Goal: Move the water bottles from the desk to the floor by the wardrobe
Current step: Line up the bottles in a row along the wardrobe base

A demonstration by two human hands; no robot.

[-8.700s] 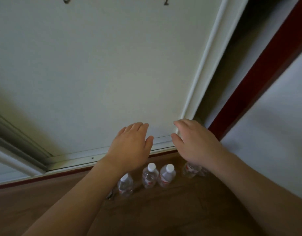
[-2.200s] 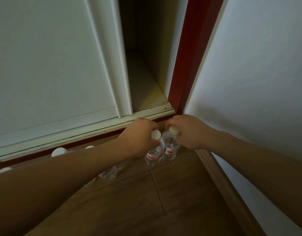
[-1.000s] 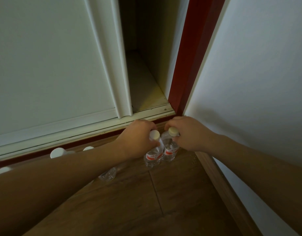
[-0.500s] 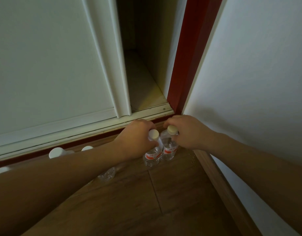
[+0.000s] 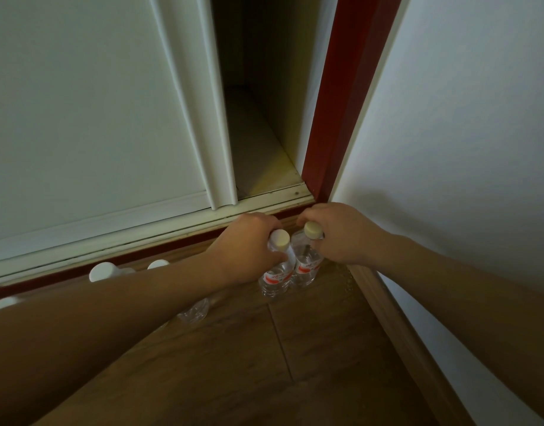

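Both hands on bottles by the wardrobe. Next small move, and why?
Probably release both and lift the hands away. The left hand and right hand each grip a bottle neck; the left bottle and right bottle seem upright, side by side, on the floor by the wardrobe sill.

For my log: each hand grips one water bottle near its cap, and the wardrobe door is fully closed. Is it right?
No: the head view shows the wardrobe door partly open, a dark gap at its right. The left hand does grip the left bottle, the right hand the right bottle.
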